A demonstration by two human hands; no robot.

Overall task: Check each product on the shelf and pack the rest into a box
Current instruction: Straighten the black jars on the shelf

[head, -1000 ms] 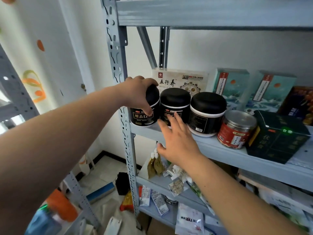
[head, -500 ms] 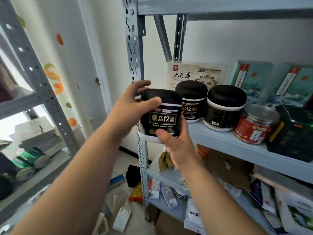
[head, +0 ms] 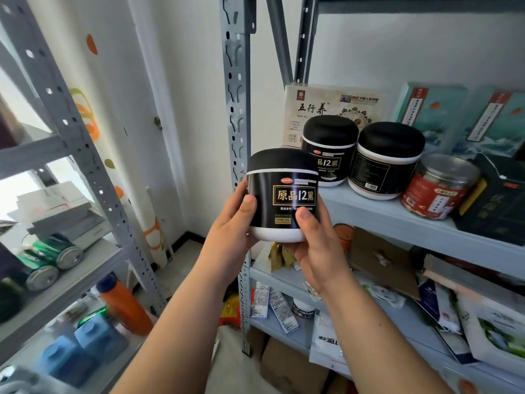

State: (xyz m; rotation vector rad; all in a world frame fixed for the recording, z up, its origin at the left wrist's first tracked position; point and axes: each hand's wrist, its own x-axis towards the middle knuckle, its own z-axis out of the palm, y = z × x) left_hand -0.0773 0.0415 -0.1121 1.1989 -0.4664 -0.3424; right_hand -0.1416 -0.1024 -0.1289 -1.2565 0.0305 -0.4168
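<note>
The jar [head: 284, 191] is held clear of the shelf [head: 377, 214], just in front of its left post, upright, with the label turned to the camera. It is grasped from both sides. The left grip [head: 231, 226] is curled round its left wall, thumb laid on the label. The right grip [head: 315, 251] cups the base from the lower right, thumb pressed on the label's lower edge.

The step in hand is judged to be the check. It would be done well if the jar were turned slowly, so that back and base print can be read, and the lid tried for tightness. Two like jars [head: 329, 150] stand on the shelf.
</note>
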